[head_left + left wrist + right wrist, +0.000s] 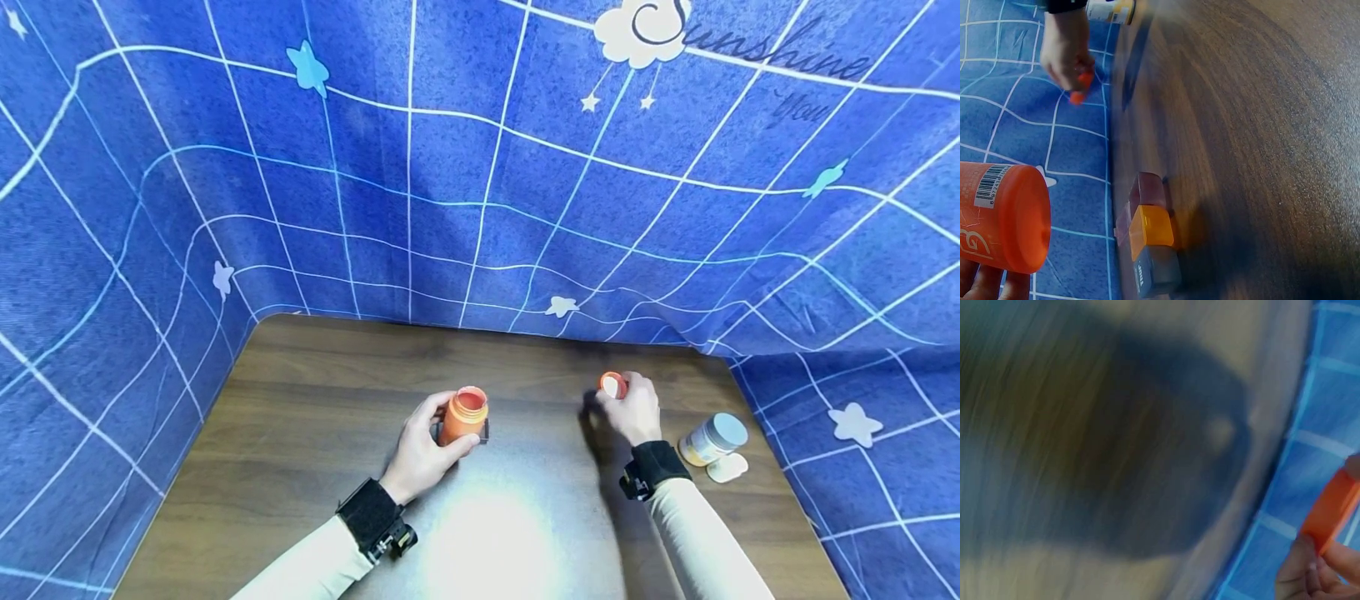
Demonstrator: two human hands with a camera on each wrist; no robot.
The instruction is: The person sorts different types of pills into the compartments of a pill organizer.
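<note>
Blue star-print cloth (375,167) behind and beside wooden desk (300,408). Orange jar (457,423) mouth up, uncovered, raised off the desk; left hand (420,458) has its grip curled round the sides. Row of small blocks (1151,228) on the desk near it, mostly hidden in head view. Well apart, right hand (635,408) pinches orange lid (1081,87) by its rim, also raised. Right of that, gray-lidded jar (705,443), white piece (727,468) just beside it. Black strap (367,512) on each wrist.
</note>
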